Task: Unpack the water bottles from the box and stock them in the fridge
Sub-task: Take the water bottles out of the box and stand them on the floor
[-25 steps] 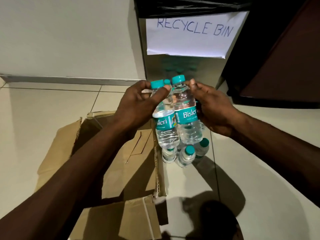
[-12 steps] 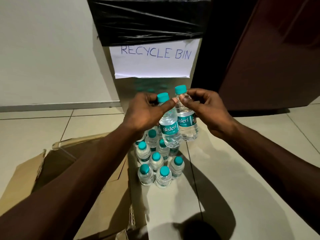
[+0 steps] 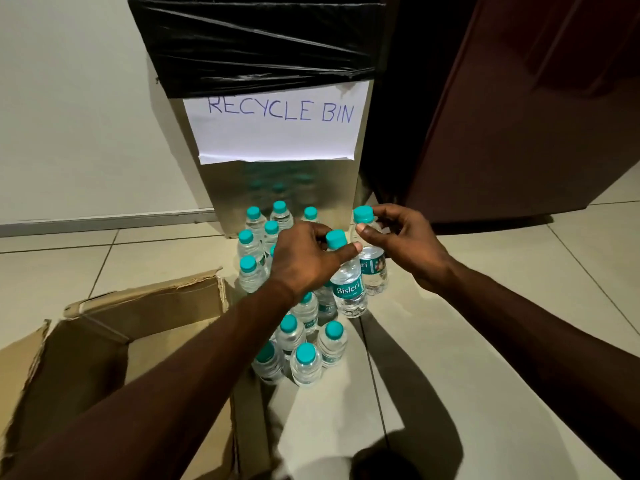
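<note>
My left hand pinches the neck of a small clear water bottle with a teal cap and a Bisleri label. My right hand pinches the neck of a second such bottle just beside it. Both bottles hang upright, close together, low over the floor. Several more teal-capped bottles stand in a cluster on the tiles below and to the left of my hands. The open cardboard box lies at the lower left. A dark maroon fridge stands shut at the right.
A steel bin with a black liner and a paper sign reading RECYCLE BIN stands right behind the bottle cluster. A white wall runs along the left. Bare floor tiles spread to the right of the bottles.
Both hands have lowered the two bottles toward the floor beside the cluster. The view has tilted up, showing more of the bin and the standing bottles.
</note>
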A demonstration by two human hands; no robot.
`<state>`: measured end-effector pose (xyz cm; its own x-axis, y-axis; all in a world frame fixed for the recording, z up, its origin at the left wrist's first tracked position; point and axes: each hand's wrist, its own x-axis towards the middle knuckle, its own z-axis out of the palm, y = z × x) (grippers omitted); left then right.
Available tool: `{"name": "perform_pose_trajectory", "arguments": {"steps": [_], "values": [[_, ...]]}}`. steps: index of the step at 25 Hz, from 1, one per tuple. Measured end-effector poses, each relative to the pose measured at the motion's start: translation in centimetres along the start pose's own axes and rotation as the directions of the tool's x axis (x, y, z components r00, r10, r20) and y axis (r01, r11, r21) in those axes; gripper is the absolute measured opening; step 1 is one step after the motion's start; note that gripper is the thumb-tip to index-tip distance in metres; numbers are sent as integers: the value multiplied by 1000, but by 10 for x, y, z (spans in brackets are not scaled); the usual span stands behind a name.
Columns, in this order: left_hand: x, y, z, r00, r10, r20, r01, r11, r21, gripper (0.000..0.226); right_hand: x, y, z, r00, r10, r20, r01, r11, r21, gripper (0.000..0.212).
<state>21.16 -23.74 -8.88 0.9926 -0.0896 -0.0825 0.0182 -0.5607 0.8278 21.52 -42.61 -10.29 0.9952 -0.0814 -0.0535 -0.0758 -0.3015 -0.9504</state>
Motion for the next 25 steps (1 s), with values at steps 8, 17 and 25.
{"name": "perform_pose_trajectory", "arguments": {"steps": [8, 17, 25], "values": [[-16, -8, 40, 996, 74, -40, -60, 958, 281, 46, -4, 40, 12, 998, 68, -8, -69, 984, -165, 38], [-26, -23, 59, 989, 105, 100, -145, 757, 637, 46, 1, 78, 23, 993, 0, 117, 30, 967, -255, 36], [-32, -40, 58, 988, 93, 121, -151, 713, 685, 41, -8, 93, 26, 981, 25, 193, 28, 963, -269, 34]]}}
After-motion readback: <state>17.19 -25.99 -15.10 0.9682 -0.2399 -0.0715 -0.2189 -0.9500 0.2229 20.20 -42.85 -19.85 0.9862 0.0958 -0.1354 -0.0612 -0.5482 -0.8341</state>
